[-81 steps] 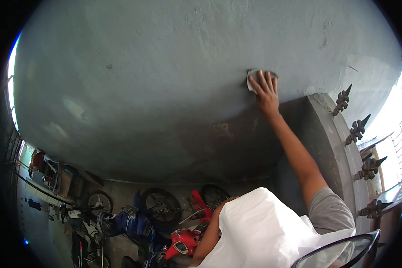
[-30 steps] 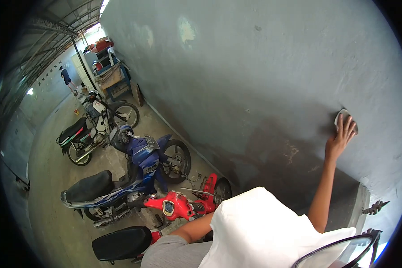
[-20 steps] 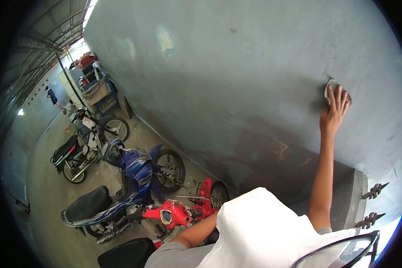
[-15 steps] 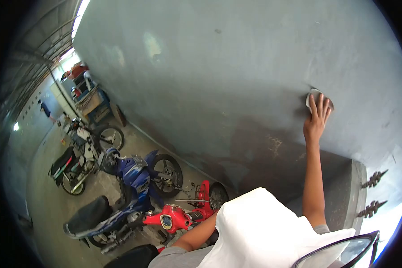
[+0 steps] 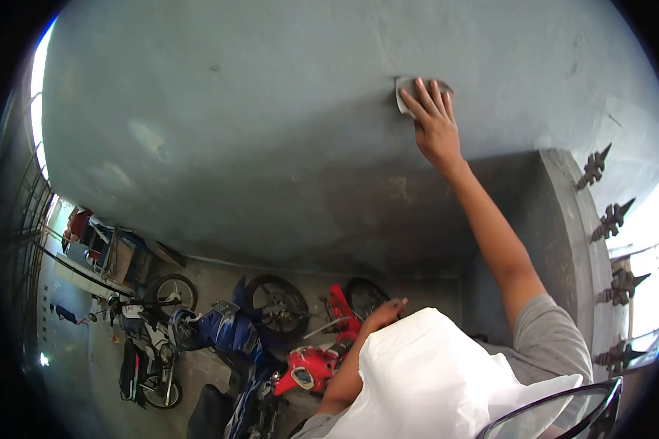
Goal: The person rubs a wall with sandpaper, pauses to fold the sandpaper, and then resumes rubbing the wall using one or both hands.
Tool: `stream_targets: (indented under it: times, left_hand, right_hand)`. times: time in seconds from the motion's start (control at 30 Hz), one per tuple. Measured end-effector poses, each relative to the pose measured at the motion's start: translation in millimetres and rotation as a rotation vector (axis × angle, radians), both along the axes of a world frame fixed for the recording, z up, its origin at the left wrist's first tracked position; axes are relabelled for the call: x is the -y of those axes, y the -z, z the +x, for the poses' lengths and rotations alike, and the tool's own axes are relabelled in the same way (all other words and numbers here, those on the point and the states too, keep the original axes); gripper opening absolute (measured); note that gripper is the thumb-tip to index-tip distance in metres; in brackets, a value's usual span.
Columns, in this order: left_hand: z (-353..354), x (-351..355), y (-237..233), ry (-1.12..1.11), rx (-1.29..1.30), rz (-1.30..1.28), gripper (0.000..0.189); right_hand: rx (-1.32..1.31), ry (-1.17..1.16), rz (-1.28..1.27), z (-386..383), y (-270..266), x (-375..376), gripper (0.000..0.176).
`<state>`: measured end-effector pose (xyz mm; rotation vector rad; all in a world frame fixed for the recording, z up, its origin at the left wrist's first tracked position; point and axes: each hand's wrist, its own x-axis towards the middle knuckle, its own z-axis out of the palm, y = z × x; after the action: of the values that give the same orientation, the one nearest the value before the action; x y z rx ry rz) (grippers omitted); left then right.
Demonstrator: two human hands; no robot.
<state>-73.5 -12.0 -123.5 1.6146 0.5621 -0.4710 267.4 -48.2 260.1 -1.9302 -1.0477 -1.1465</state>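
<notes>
My right hand (image 5: 438, 132) reaches up to the grey wall (image 5: 293, 110). Its fingers are spread over a thin sheet of sandpaper (image 5: 407, 95), pressing it flat on the wall; a pale curled edge shows left of the fingers. Low in the view, my left hand (image 5: 386, 313) hangs beside the white cloth (image 5: 432, 358), away from the wall. Its fingers are partly bent and blurred, and I see nothing in them. Behind my left arm stands a red motorbike (image 5: 304, 366).
A blue motorbike (image 5: 220, 329) and a darker one (image 5: 146, 344) are parked below at left. Spiked metal ornaments (image 5: 611, 219) line the wall edge (image 5: 564, 197) at right. Far left are a cluttered table (image 5: 121, 256) and a distant person (image 5: 66, 314). Glasses (image 5: 556, 410) show at the bottom.
The view has turned, so the wall and motorbikes sit differently in it. My right hand and the sandpaper appear farther up and left. My left hand has come into sight.
</notes>
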Motion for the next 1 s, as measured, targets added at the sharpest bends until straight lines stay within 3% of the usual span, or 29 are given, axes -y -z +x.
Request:
stream_targets:
  times: [0.2, 0.33, 0.43, 0.53, 0.73, 0.93, 1.0]
  left_hand:
    - [1, 3, -23, 0.035, 0.060, 0.110, 0.064]
    - [2, 1, -25, 0.015, 0.086, 0.081, 0.064]
    - [2, -3, -19, 0.038, 0.118, 0.101, 0.064]
    - [0, -3, -15, 0.030, 0.137, 0.130, 0.064]
    - [0, -5, -11, 0.019, 0.125, 0.082, 0.063]
    - [0, -7, 5, 0.009, 0.075, 0.020, 0.064]
    - [0, -3, -15, 0.022, 0.074, 0.086, 0.064]
  right_hand:
    - [0.149, -0.088, 0.078, 9, -73, -2, 0.061]
    - [0.168, -0.032, 0.082, 3, -56, -7, 0.060]
    - [0.046, 0.033, -0.055, -2, -3, -9, 0.063]
    - [0.023, -0.012, -0.034, -3, -5, -8, 0.063]
    - [0.089, -0.081, 0.042, 4, -68, -7, 0.063]
    - [0.033, -0.028, -0.013, -4, -17, -5, 0.066]
    - [0.032, -0.013, -0.029, 1, -6, -4, 0.067]
